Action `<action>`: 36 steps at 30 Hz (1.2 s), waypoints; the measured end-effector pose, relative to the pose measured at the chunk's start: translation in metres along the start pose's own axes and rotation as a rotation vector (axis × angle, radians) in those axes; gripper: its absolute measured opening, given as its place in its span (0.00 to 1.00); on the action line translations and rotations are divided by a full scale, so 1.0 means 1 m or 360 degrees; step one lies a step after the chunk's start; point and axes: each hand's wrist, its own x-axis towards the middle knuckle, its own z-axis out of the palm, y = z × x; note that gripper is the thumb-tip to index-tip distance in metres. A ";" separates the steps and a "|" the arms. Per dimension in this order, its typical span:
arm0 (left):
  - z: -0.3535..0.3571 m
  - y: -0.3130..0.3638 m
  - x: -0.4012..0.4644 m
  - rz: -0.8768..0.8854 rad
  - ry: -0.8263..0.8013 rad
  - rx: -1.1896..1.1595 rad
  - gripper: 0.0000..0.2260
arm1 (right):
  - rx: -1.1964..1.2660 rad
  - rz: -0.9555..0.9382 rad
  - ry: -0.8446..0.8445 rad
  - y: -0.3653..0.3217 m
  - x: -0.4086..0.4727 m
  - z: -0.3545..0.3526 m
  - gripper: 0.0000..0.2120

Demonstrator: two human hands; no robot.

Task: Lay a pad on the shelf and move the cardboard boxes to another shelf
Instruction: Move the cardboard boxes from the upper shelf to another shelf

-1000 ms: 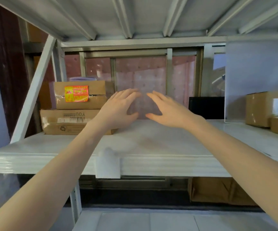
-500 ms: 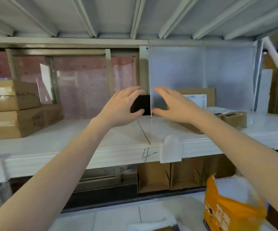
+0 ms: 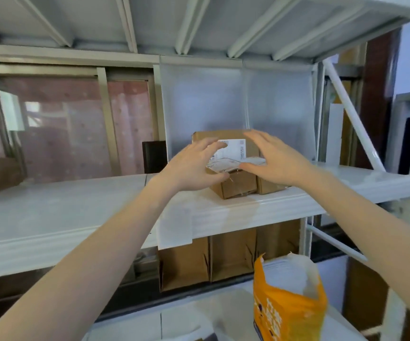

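White shelf (image 3: 51, 217), brown cardboard boxes (image 3: 238, 185) — white-labelled

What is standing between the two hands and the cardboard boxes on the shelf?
Nothing visible. The left hand and right hand are open on either side of the front cardboard box, with only air between. A taller box stands behind it on the white shelf.
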 end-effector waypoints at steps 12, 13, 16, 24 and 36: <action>0.055 0.043 0.030 -0.0425 -0.0106 0.0078 0.37 | 0.0069 0.0422 -0.0117 0.050 -0.014 0.030 0.43; 0.056 0.045 0.031 -0.0417 -0.0089 0.0098 0.36 | 0.0123 0.0444 -0.0118 0.051 -0.015 0.031 0.42; 0.058 0.047 0.034 -0.0366 -0.0087 0.0106 0.34 | 0.0243 0.0470 -0.0153 0.055 -0.016 0.036 0.42; 0.058 0.040 0.035 -0.0287 -0.0034 -0.0070 0.29 | 0.0337 0.0421 0.0063 0.053 -0.015 0.037 0.33; -0.012 0.004 0.000 -0.0296 0.0238 -0.0046 0.28 | 0.0492 0.0226 0.0463 0.001 0.008 0.018 0.28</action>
